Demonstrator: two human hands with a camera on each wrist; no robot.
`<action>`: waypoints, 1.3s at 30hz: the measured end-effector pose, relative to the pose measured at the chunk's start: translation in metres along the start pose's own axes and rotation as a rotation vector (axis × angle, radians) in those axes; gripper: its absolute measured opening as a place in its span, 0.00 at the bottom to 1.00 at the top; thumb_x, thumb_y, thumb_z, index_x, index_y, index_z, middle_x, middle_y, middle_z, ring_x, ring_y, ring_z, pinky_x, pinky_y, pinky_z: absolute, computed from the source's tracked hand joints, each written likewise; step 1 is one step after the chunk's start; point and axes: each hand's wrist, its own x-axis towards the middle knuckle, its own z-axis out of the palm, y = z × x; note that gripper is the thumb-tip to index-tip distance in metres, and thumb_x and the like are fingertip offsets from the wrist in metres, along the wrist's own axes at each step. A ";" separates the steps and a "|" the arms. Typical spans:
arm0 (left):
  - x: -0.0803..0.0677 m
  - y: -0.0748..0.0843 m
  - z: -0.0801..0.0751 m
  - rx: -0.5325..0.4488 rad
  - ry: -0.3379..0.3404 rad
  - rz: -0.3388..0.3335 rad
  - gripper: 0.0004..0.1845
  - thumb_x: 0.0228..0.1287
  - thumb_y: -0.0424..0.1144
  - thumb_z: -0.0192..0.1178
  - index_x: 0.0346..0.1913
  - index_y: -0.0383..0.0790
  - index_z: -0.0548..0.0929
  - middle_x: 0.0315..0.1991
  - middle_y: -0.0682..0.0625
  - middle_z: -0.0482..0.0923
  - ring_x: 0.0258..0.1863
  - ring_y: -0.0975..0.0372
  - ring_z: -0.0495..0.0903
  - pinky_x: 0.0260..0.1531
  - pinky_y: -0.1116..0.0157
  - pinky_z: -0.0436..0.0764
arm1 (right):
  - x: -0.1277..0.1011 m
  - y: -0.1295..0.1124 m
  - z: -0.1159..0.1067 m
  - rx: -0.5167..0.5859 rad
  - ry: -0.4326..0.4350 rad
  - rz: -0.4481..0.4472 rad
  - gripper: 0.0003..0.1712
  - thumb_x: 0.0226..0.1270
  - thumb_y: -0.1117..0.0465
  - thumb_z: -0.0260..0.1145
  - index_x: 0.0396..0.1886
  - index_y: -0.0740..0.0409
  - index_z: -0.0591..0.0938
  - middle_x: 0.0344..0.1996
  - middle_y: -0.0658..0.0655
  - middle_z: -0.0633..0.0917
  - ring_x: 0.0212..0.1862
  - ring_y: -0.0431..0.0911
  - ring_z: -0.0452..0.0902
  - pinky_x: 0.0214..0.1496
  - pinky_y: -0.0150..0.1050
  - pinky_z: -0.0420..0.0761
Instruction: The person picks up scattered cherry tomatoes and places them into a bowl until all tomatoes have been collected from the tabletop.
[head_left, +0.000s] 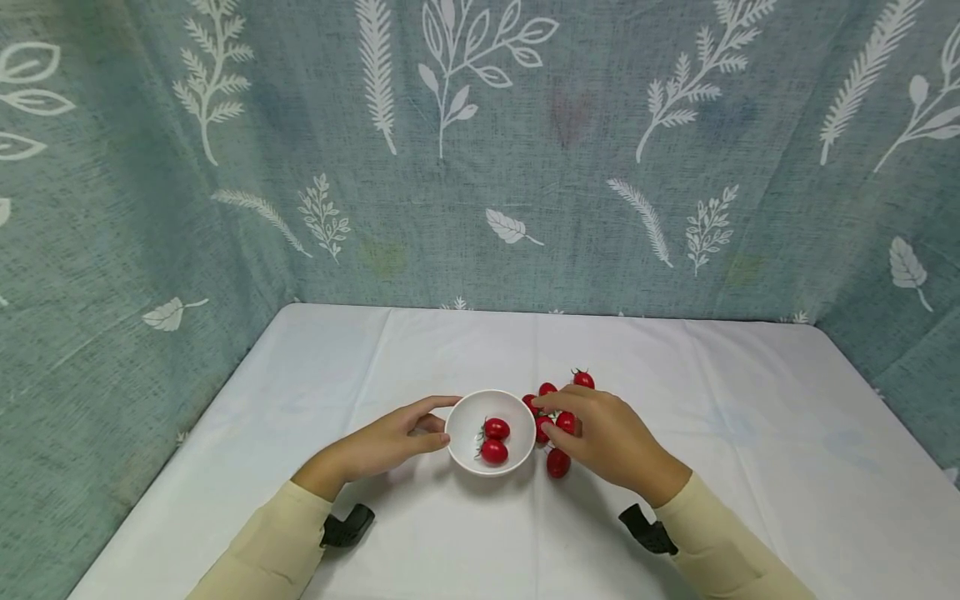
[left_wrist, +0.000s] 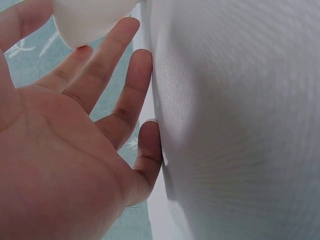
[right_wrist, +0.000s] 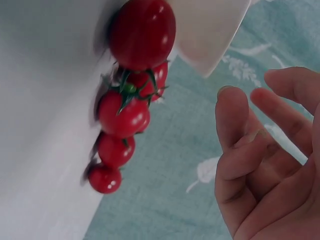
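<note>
The right hand [head_left: 607, 437], fingers loosely bent and holding nothing, reaches over the cherry tomatoes [head_left: 557, 417] still on the white table [head_left: 750, 433], while the left hand [head_left: 390, 442] rests open against the white bowl [head_left: 491, 432], where two tomatoes [head_left: 494, 440] already lie.

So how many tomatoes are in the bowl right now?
2. Both lie in the white bowl: one tomato toward the back, the other just in front of it, touching or nearly so. None seems hidden; the rest sit on the table by the right hand.
</note>
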 end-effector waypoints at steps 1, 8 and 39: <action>0.000 0.000 0.000 0.001 -0.001 -0.002 0.30 0.73 0.52 0.58 0.75 0.60 0.63 0.54 0.50 0.82 0.59 0.58 0.78 0.61 0.43 0.69 | -0.001 0.002 -0.001 0.004 -0.002 0.005 0.19 0.60 0.61 0.75 0.52 0.48 0.87 0.42 0.50 0.87 0.24 0.35 0.69 0.28 0.30 0.73; -0.002 0.000 -0.001 0.011 0.010 -0.013 0.30 0.73 0.52 0.58 0.74 0.62 0.64 0.54 0.49 0.81 0.58 0.58 0.78 0.61 0.43 0.69 | -0.002 0.014 -0.004 0.007 -0.022 0.036 0.19 0.62 0.60 0.74 0.54 0.50 0.86 0.46 0.50 0.89 0.22 0.33 0.66 0.27 0.29 0.73; 0.002 0.001 0.000 -0.009 -0.011 0.002 0.32 0.73 0.51 0.58 0.76 0.57 0.62 0.55 0.48 0.81 0.59 0.57 0.78 0.62 0.45 0.71 | -0.003 0.044 0.009 -0.104 -0.199 0.168 0.19 0.58 0.60 0.76 0.51 0.50 0.88 0.47 0.53 0.83 0.47 0.47 0.81 0.46 0.42 0.83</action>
